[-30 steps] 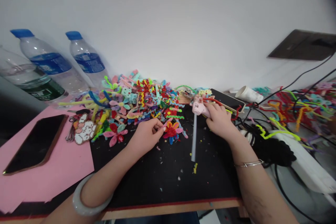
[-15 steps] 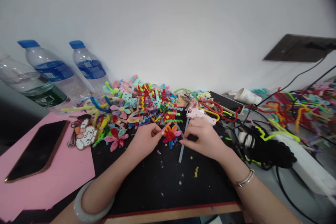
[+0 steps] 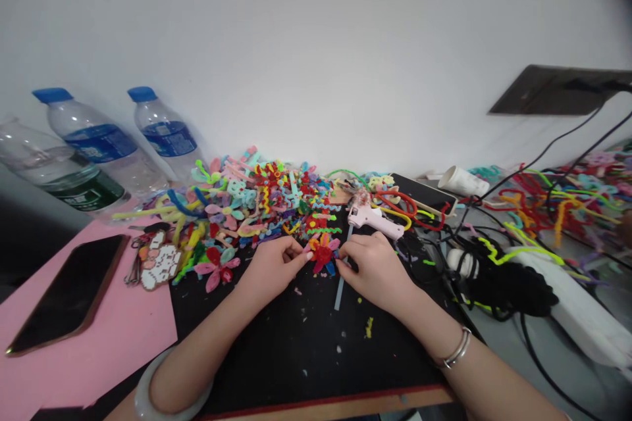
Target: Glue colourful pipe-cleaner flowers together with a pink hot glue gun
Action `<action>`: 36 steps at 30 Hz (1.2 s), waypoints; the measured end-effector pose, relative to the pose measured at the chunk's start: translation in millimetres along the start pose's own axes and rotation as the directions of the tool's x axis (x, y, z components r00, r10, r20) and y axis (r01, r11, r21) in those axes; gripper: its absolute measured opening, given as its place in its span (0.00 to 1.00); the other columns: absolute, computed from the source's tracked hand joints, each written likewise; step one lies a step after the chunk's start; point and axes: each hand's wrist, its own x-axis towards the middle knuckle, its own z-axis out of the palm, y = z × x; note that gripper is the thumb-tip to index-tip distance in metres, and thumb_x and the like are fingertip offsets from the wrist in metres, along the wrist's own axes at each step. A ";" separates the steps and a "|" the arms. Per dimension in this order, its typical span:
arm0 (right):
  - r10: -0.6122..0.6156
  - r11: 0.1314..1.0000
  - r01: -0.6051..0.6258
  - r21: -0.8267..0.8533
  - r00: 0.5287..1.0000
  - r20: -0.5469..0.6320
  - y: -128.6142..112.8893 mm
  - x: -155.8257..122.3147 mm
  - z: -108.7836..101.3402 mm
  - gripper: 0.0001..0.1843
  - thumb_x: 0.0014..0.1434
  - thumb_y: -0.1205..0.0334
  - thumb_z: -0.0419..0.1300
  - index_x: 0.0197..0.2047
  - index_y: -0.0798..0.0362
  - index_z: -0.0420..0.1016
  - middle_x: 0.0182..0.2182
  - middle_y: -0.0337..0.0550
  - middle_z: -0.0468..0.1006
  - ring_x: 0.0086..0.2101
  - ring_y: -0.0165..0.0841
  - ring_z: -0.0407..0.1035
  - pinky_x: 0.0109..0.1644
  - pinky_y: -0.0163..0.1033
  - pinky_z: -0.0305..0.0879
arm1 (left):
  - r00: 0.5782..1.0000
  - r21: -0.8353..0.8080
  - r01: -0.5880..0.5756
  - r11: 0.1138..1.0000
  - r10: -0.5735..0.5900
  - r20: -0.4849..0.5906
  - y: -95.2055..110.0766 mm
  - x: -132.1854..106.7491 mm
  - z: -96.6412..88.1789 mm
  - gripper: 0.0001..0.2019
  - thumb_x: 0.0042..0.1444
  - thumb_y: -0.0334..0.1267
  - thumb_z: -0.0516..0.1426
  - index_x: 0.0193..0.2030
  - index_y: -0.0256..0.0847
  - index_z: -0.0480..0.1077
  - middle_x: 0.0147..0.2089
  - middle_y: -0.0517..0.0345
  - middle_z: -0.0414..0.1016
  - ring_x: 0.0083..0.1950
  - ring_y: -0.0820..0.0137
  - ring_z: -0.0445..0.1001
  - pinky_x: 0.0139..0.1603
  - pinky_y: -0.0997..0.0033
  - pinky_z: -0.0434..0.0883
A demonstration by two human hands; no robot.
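Note:
A small multicoloured pipe-cleaner flower [image 3: 322, 253] with a red middle lies on the black mat [image 3: 306, 335]. My left hand [image 3: 273, 265] pinches its left side with closed fingers. My right hand [image 3: 376, 268] has its fingers curled together against the flower's right side. A pink glue gun [image 3: 374, 220] lies just behind my right hand, with a pale glue stick [image 3: 342, 285] trailing from it under that hand. A big heap of coloured pipe-cleaner shapes [image 3: 257, 197] lies behind both hands.
Three water bottles [image 3: 106, 145] lie at the back left. A black phone [image 3: 69, 293] rests on pink paper [image 3: 99, 335]. A keychain charm [image 3: 158, 256] lies beside it. At the right are black cables [image 3: 498, 283], a white cup [image 3: 461, 179], more pipe cleaners [image 3: 557, 204] and a second phone [image 3: 424, 191].
My right hand let go of the glue gun and moved left to the flower. The gun now lies on the mat. My left hand has kept its pinch on the flower.

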 end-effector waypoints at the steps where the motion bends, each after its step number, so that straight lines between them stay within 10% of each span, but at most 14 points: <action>1: 0.014 1.000 -0.014 0.004 1.000 0.004 0.6 0.1 0.0 0.05 0.54 0.63 0.58 0.27 0.53 0.71 0.24 0.37 0.72 0.30 0.30 0.67 0.36 0.38 0.47 | 1.000 0.005 -0.006 1.000 0.006 -0.005 0.4 -0.2 -0.1 0.12 0.50 0.46 0.55 0.27 0.38 0.69 0.23 0.59 0.70 0.24 0.72 0.67 0.26 0.74 0.62; 18: 0.044 0.999 -0.043 0.026 0.997 -0.066 6.7 2.2 -0.5 0.10 0.56 0.62 0.58 0.41 0.51 0.75 0.33 0.42 0.71 0.34 0.33 0.67 0.36 0.38 0.55 | 0.994 0.032 -0.063 0.998 0.065 -0.093 -1.4 3.7 2.1 0.15 0.49 0.47 0.56 0.38 0.39 0.72 0.36 0.56 0.74 0.26 0.74 0.65 0.28 0.73 0.64; 36: 0.086 0.995 -0.085 0.047 0.996 -0.021 4.6 2.3 6.6 0.11 0.54 0.60 0.62 0.41 0.52 0.76 0.34 0.42 0.72 0.31 0.32 0.67 0.35 0.38 0.58 | 0.988 0.094 -0.125 0.988 0.133 -0.083 0.8 3.7 5.8 0.11 0.46 0.45 0.59 0.31 0.39 0.72 0.27 0.60 0.72 0.24 0.74 0.65 0.26 0.74 0.62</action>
